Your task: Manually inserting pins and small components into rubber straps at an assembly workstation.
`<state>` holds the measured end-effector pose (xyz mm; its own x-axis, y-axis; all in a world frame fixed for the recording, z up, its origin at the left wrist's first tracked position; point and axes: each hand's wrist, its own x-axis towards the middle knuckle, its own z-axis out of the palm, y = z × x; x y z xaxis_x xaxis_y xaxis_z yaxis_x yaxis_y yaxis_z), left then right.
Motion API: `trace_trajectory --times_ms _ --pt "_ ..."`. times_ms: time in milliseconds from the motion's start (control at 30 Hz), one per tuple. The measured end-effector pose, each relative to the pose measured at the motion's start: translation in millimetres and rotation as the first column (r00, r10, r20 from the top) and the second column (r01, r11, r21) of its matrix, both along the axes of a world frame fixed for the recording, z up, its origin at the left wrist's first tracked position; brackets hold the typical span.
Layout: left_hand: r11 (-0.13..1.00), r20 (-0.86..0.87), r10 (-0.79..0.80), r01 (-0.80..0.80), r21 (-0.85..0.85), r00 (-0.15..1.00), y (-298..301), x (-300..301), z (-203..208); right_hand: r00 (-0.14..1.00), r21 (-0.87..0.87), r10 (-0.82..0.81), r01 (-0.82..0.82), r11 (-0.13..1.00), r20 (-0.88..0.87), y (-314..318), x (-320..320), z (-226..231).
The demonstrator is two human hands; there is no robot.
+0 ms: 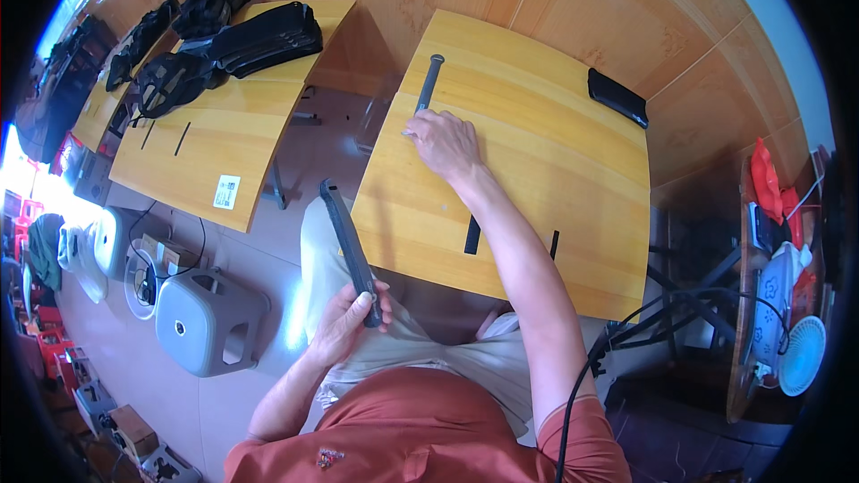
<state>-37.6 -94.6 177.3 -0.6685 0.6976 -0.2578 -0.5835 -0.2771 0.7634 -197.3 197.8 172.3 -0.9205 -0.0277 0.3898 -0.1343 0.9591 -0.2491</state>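
Observation:
My left hand [347, 315], held over my lap beside the table's near left corner, is closed around the lower end of a long, narrow dark bar-shaped object [344, 228]. It slants up and away from me; its exact kind I cannot make out. On the wooden table [573, 179], my right hand [445, 140] reaches to the left side and closes on the near end of a dark grey tool handle [429, 82]. The handle lies on the tabletop with its flared end pointing away. A small bit of metal shows by my fingers, while the rest is hidden under my hand.
A black case [617, 98] lies at the table's far right edge. Two black strips, one a short strip [472, 234], mark the near side. Another table [224, 125] at left bears black bags. A grey stool [210, 322] stands on the floor; a cable [582, 385] hangs at right.

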Motion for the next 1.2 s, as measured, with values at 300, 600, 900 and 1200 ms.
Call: trace_trajectory --times_ms 300,600,900,1200 --pt "0.998 -0.009 -0.030 0.030 -0.048 1.000 3.8 -2.1 5.9 0.997 -0.001 0.006 -0.006 1.000 0.072 -12.5 -6.6 1.1" --pt "0.995 -0.001 0.028 -0.028 -0.096 1.000 17.2 -9.0 12.4 0.995 -0.200 -0.033 0.051 0.978 0.094 -23.9 33.1 27.0" --pt "0.975 0.045 0.194 -0.187 -0.119 0.980 46.8 -32.1 15.4 0.975 -0.570 0.026 0.106 0.815 0.219 -27.2 164.5 50.0" --pt "0.994 0.052 0.110 -0.111 0.018 0.993 66.8 -19.8 18.9 0.991 -0.643 0.117 -0.053 0.764 0.057 -46.5 231.6 47.5"
